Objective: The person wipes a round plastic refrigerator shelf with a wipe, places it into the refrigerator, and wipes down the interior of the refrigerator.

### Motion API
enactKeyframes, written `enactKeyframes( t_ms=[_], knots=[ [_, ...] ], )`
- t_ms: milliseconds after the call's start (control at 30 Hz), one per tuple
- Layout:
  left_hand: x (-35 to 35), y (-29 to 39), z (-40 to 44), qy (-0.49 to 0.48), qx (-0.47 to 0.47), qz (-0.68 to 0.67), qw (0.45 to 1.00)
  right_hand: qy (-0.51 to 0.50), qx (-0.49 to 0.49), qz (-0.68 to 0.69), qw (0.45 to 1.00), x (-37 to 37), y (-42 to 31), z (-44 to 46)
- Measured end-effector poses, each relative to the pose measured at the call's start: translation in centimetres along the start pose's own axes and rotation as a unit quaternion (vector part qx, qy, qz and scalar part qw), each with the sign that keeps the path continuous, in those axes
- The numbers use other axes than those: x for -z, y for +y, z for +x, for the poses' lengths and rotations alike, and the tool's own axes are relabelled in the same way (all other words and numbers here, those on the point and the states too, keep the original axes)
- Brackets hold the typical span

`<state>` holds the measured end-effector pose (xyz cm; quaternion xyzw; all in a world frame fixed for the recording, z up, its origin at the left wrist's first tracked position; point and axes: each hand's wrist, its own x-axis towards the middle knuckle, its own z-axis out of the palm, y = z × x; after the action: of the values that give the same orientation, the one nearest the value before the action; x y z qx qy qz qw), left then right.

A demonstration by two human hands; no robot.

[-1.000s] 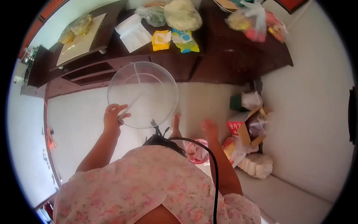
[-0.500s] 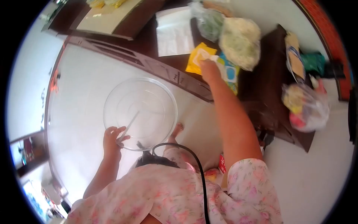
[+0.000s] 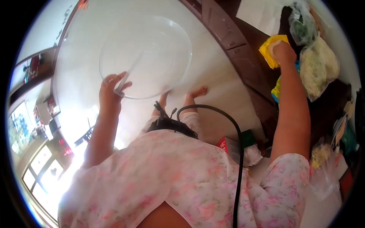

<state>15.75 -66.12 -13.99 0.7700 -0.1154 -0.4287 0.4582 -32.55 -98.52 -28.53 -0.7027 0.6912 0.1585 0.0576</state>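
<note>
My left hand [image 3: 110,91] is closed on the near left rim of a clear round plate [image 3: 167,57], which is tilted over the floor. A pale narrow strip [image 3: 134,68] runs from my fingers towards the plate's middle; I cannot tell whether it is a separate piece or a reflection. My right hand [image 3: 286,54] reaches to the dark table, its fingers closed at the white patch of a yellow packet [image 3: 268,51]. My fingertips are partly hidden there. Beneath my right forearm lies a blue and yellow packet [image 3: 276,90], mostly covered.
Bags of pale food [image 3: 319,66] and greens [image 3: 303,22] lie on the table [image 3: 327,110] beside a white sheet [image 3: 262,15]. Brown drawers [image 3: 228,38] form its front. A red box [image 3: 228,146] stands low beside me. A black cable [image 3: 237,133] hangs across my front.
The view has swung, so the table now sits further right. My right hand remains at the yellow packet, and my left hand still holds the clear plate.
</note>
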Motion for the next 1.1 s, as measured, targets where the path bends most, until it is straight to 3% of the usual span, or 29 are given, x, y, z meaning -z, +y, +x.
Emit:
enactKeyframes(
  t_ms=[67, 100, 133, 167, 233, 300, 333, 400, 433, 500, 533, 600, 633, 667, 700, 767, 833, 900, 967, 1000, 1033, 1100],
  knots=[
    [1.4, -1.3, 1.2, -0.042, -0.131, 0.071, 0.988, 0.012, 0.009, 0.023, 1.0, -1.9, 2.8, 1.8],
    [1.4, -0.8, 1.1, -0.037, -0.129, 0.071, 0.988, 0.011, 0.014, 0.024, 1.0, -1.8, 4.0, 2.1],
    [0.9, 0.5, 0.6, -0.012, -0.059, 0.004, 0.998, -0.035, -0.066, 0.243, 0.967, -0.9, 5.0, 1.8],
    [0.8, 2.0, 0.4, 0.012, 0.013, -0.065, 0.998, -0.079, -0.145, 0.446, 0.88, 0.4, 5.3, 1.6],
    [0.7, 2.1, 0.1, 0.023, 0.037, -0.072, 0.996, -0.079, -0.125, 0.419, 0.896, 2.2, 5.8, 0.9],
    [1.3, 0.1, 1.5, -0.005, -0.093, -0.032, 0.995, -0.069, -0.117, 0.387, 0.912, 3.7, 6.9, -0.2],
    [0.9, 0.4, 2.1, -0.018, -0.1, -0.043, 0.994, -0.047, -0.122, 0.469, 0.874, 4.5, 7.3, -0.7],
    [0.5, 0.8, 1.7, 0.009, -0.007, -0.069, 0.998, -0.019, -0.128, 0.622, 0.773, 6.2, 7.8, -2.0],
    [0.1, 1.0, 1.6, -0.007, -0.008, -0.074, 0.997, 0.003, -0.127, 0.686, 0.716, 7.7, 7.6, -3.2],
    [-0.4, 1.8, 1.5, -0.02, 0.05, -0.066, 0.996, 0.114, -0.084, 0.767, 0.626, 9.9, 6.4, -5.1],
    [-1.1, 2.3, 0.8, -0.017, 0.039, -0.044, 0.998, 0.118, -0.085, 0.765, 0.628, 10.9, 6.0, -6.2],
    [-2.0, 2.5, 0.8, -0.034, 0.047, -0.041, 0.997, 0.07, -0.07, 0.889, 0.446, 13.4, 5.3, -8.5],
    [-2.1, 2.6, 0.9, -0.045, 0.058, -0.036, 0.997, 0.074, -0.068, 0.89, 0.446, 14.3, 4.3, -9.7],
    [-2.0, 1.2, 1.3, -0.081, -0.02, 0.019, 0.996, 0.106, -0.076, 0.902, 0.412, 14.8, 3.1, -10.9],
    [-2.5, 2.0, 0.7, -0.079, -0.026, 0.019, 0.996, 0.135, -0.082, 0.914, 0.375, 15.3, 2.3, -11.5],
    [-5.0, 3.7, -1.1, -0.084, 0.02, 0.031, 0.996, 0.116, -0.058, 0.934, 0.332, 13.5, 1.8, -12.4],
    [-5.7, 3.6, -1.3, -0.147, -0.013, 0.037, 0.988, 0.017, -0.023, 0.979, 0.2, 12.9, -0.6, -15.9],
    [-6.9, 4.7, -1.9, -0.185, -0.001, 0.05, 0.982, 0.064, -0.034, 0.97, 0.232, 13.5, -6.6, -20.1],
    [-8.3, 5.1, -2.5, -0.229, -0.002, 0.051, 0.972, 0.153, 0.01, 0.897, 0.414, 12.5, -11.3, -23.2],
    [-8.8, 5.3, -2.9, -0.261, 0.003, 0.048, 0.964, 0.171, -0.01, 0.808, 0.564, 12.7, -13.1, -25.1],
    [-9.3, 5.5, -3.4, -0.28, -0.001, 0.054, 0.959, 0.26, 0.075, 0.591, 0.76, 10.6, -13.7, -25.9],
    [-10.4, 6.0, -4.1, -0.354, 0.008, 0.063, 0.933, 0.217, 0.092, 0.341, 0.91, 7.2, -15.6, -28.5]
  ],
)
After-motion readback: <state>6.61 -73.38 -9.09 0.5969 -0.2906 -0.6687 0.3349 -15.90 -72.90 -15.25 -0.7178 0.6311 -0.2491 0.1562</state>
